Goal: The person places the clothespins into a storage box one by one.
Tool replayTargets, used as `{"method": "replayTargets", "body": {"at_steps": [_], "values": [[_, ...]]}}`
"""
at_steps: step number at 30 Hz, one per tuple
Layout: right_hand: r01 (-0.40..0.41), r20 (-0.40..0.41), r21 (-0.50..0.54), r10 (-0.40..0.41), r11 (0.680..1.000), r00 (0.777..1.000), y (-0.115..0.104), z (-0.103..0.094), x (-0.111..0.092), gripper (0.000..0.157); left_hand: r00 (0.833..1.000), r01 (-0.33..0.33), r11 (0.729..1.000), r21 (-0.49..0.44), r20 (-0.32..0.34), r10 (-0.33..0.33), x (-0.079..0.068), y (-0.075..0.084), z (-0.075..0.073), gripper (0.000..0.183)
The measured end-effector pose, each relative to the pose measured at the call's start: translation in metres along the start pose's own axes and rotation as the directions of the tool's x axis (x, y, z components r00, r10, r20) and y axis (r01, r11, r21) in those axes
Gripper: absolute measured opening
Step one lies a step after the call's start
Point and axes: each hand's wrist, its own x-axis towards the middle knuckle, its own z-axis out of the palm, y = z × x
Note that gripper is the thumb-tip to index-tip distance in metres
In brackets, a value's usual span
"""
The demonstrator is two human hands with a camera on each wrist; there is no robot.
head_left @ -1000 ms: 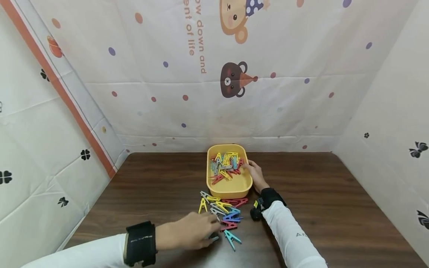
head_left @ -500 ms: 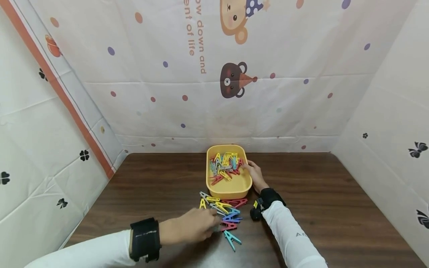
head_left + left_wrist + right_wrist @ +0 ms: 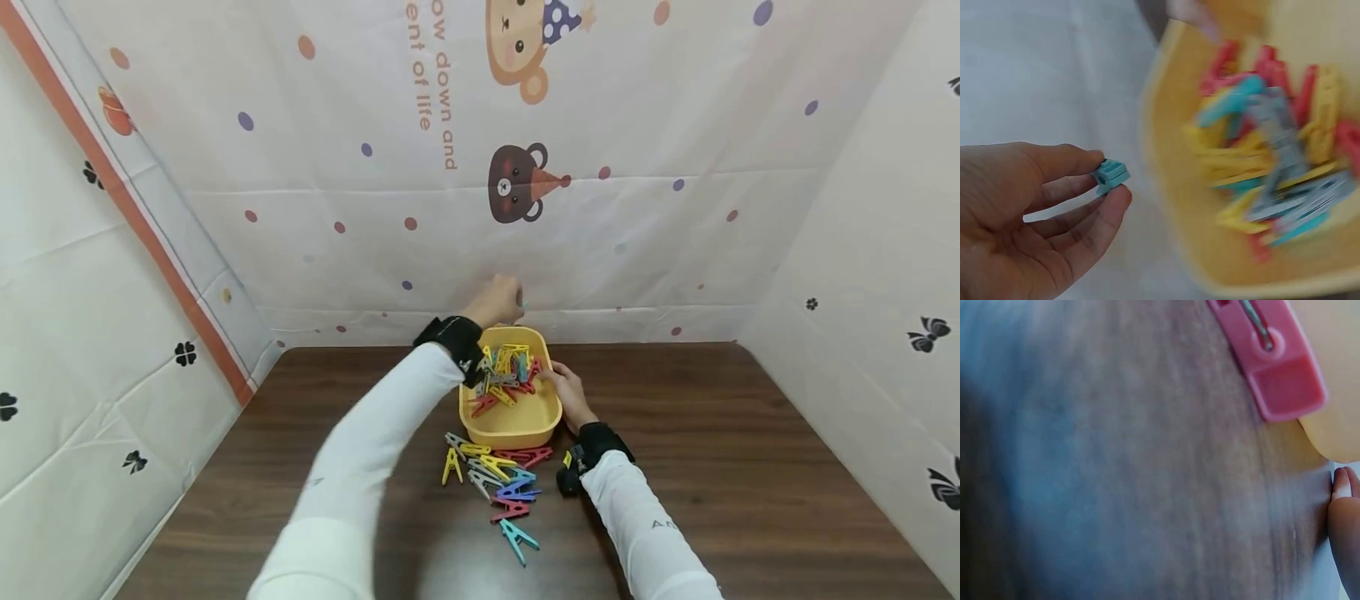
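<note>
My left hand is above the far edge of a yellow plastic basket. In the left wrist view its thumb and fingers pinch a teal clothespin, apart from the basket's wall. My right hand grips the basket's right rim, thumb over the inside. Inside the basket lies a heap of yellow, red, grey and teal clothespins. More clothespins in mixed colours are strewn in front of it, among them a blue clothespin and a teal one nearest me.
A dark wooden table bears everything. A printed cloth hangs behind its far edge, with more cloth at both sides. Close up in the right wrist view, a red clothespin lies beside the basket.
My left hand has moved from the loose clothespins on the table up and away, past the basket's far edge, carrying a teal clothespin. The right hand stays on the rim.
</note>
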Motion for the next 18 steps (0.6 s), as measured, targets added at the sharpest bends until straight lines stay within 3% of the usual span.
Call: {"method": "replayTargets", "body": {"at_steps": [3, 6, 10, 14, 18], "values": [[0.007, -0.007, -0.007, -0.007, 1.0, 1.0, 0.002, 0.002, -0.001, 0.05, 0.989, 0.141, 0.99, 0.003, 0.048, -0.141, 0.017, -0.014, 0.033, 0.014], [0.009, 0.004, -0.015, -0.009, 1.0, 1.0, 0.002, 0.004, -0.002, 0.051, 0.964, 0.248, 0.968, 0.022, 0.098, -0.249, 0.025, -0.028, 0.069, 0.02], [0.005, -0.008, -0.009, -0.005, 1.0, 1.0, 0.0, 0.002, -0.002, 0.05, 0.944, 0.321, 0.947, -0.028, 0.085, -0.318, 0.034, -0.038, 0.1, 0.015], [0.007, -0.003, -0.007, -0.007, 1.0, 1.0, 0.0, 0.0, -0.002, 0.051, 0.94, 0.338, 0.94, -0.033, 0.059, -0.336, 0.037, -0.038, 0.106, 0.014], [0.017, -0.007, -0.004, -0.017, 1.0, 1.0, -0.002, 0.001, -0.001, 0.052, 0.952, 0.275, 0.955, 0.108, 0.106, -0.286, 0.029, -0.027, 0.08, 0.016]]}}
